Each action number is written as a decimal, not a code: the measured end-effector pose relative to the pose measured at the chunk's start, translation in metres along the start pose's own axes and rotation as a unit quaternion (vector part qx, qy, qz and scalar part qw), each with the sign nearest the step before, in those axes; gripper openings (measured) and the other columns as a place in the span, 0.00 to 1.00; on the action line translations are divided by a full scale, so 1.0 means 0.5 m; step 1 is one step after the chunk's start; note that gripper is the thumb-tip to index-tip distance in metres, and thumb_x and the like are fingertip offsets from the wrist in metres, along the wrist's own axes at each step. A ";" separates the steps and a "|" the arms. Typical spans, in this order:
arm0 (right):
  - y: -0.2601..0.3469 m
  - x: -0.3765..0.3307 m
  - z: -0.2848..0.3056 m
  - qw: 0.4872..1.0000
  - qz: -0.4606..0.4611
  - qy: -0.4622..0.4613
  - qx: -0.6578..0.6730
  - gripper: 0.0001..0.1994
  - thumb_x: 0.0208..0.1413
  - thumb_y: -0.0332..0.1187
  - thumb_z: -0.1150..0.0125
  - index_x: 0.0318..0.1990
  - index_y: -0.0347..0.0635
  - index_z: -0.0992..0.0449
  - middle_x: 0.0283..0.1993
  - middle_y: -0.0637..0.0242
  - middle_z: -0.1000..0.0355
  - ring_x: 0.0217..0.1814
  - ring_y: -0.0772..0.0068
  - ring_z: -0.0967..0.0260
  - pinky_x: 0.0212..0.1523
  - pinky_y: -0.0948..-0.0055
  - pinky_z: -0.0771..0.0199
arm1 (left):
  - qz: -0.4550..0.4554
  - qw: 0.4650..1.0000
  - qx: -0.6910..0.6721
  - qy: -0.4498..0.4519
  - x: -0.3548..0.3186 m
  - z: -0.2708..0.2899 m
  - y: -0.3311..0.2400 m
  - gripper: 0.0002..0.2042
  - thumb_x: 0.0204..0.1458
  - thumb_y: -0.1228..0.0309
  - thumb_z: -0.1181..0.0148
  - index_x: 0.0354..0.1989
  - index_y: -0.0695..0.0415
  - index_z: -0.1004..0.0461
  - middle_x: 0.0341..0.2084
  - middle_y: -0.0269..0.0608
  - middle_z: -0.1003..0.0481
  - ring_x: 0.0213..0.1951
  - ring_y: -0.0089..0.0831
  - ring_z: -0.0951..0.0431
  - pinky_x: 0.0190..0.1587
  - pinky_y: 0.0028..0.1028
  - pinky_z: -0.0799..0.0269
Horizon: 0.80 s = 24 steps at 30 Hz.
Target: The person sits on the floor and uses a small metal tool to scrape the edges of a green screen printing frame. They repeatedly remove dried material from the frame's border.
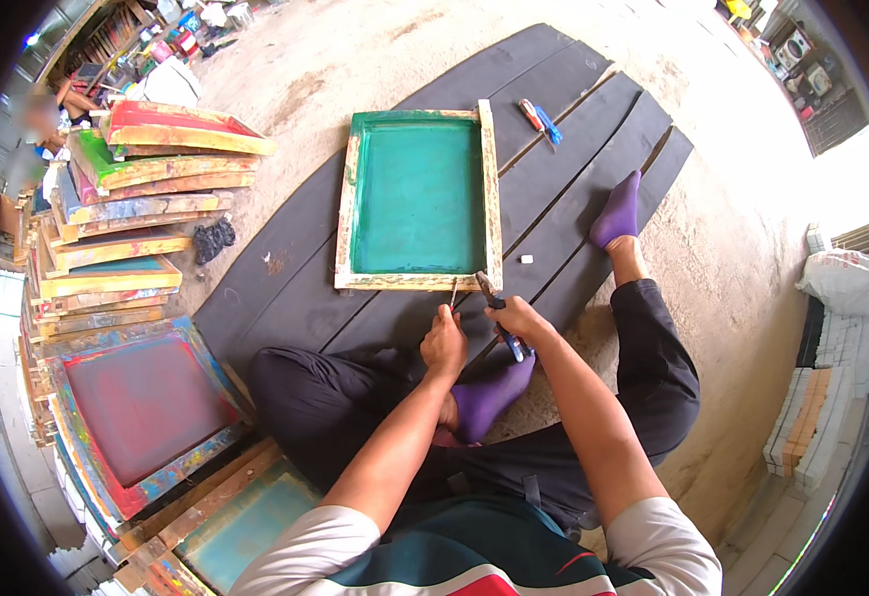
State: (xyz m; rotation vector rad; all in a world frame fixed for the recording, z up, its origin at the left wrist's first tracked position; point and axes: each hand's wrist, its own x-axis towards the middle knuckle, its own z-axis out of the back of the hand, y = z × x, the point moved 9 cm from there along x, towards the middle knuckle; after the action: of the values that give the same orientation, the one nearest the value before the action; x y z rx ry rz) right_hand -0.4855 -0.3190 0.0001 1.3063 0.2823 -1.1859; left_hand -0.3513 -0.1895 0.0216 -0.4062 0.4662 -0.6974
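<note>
A wooden screen-printing frame (492, 189) with green mesh (419, 199) lies flat on dark planks in front of me. At its near right corner, my right hand (520, 318) is closed around pliers (492, 290), whose jaws point up to the frame's near edge. Just left of them, my left hand (443, 343) is closed on a thin pointed tool (455, 290); its tip is at the same edge, and its exact kind is too small to tell. A small white block (527, 259) rests on the planks right of the frame.
Red and blue-handled hand tools (541, 121) lie on the planks (295, 253) beyond the frame. Stacked printing frames (156, 179) rise at the left, with a reddish one (146, 397) near my left knee. My purple-socked feet (618, 211) rest around the work. Another person (77, 99) sits far left.
</note>
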 end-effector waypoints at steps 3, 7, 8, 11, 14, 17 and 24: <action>0.000 -0.020 -0.047 0.991 -0.055 0.092 0.086 0.22 0.66 0.47 0.37 0.49 0.31 0.26 0.35 0.55 0.21 0.30 0.58 0.19 0.25 0.59 0.22 | 0.000 0.999 -0.045 -0.011 -0.008 0.009 0.021 0.12 0.70 0.59 0.52 0.50 0.54 0.34 0.44 0.52 0.19 0.38 0.57 0.16 0.38 0.53 0.21; 0.003 -0.025 -0.098 0.972 -0.090 0.149 0.159 0.23 0.68 0.48 0.39 0.55 0.36 0.29 0.40 0.54 0.22 0.35 0.55 0.18 0.27 0.57 0.21 | -0.001 0.998 -0.055 -0.009 -0.011 0.025 0.048 0.12 0.69 0.59 0.51 0.50 0.55 0.33 0.42 0.52 0.19 0.39 0.58 0.16 0.39 0.53 0.22; 0.009 -0.027 -0.110 0.968 -0.096 0.156 0.174 0.23 0.68 0.48 0.39 0.55 0.36 0.29 0.41 0.54 0.22 0.36 0.54 0.18 0.28 0.55 0.20 | 0.002 0.998 -0.063 -0.009 -0.010 0.034 0.053 0.13 0.69 0.58 0.51 0.50 0.55 0.33 0.42 0.53 0.19 0.40 0.58 0.17 0.40 0.54 0.23; 0.017 -0.032 -0.125 0.960 -0.111 0.123 0.224 0.22 0.67 0.46 0.38 0.51 0.33 0.27 0.39 0.51 0.23 0.34 0.53 0.20 0.26 0.51 0.24 | 0.011 0.997 -0.080 -0.008 -0.006 0.060 0.067 0.13 0.69 0.58 0.51 0.49 0.55 0.33 0.40 0.55 0.19 0.42 0.60 0.18 0.43 0.55 0.24; 0.026 -0.030 -0.136 0.960 -0.116 0.105 0.230 0.21 0.66 0.46 0.38 0.51 0.32 0.27 0.39 0.50 0.23 0.35 0.51 0.20 0.27 0.48 0.25 | 0.020 0.996 -0.088 -0.005 -0.003 0.077 0.079 0.13 0.69 0.58 0.51 0.49 0.55 0.33 0.39 0.56 0.19 0.42 0.60 0.18 0.42 0.56 0.25; 0.034 -0.027 -0.138 0.963 -0.122 0.090 0.223 0.21 0.66 0.46 0.38 0.51 0.33 0.27 0.38 0.50 0.24 0.34 0.51 0.21 0.28 0.46 0.25 | 0.020 0.995 -0.097 -0.003 -0.003 0.084 0.086 0.13 0.69 0.57 0.51 0.48 0.55 0.33 0.39 0.56 0.19 0.41 0.61 0.18 0.41 0.56 0.25; 0.035 -0.032 -0.156 0.964 -0.167 0.021 0.204 0.19 0.67 0.47 0.40 0.47 0.37 0.26 0.32 0.53 0.25 0.27 0.55 0.26 0.29 0.48 0.24 | 0.022 0.994 -0.105 -0.004 -0.004 0.080 0.099 0.14 0.69 0.57 0.52 0.48 0.55 0.33 0.38 0.56 0.19 0.40 0.61 0.18 0.40 0.56 0.25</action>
State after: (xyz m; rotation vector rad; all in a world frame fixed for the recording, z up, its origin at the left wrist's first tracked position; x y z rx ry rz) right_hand -0.4445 -0.2484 -0.0027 1.6892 0.3060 -1.5601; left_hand -0.3060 -0.1457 0.0299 -0.5954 0.5417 -0.6048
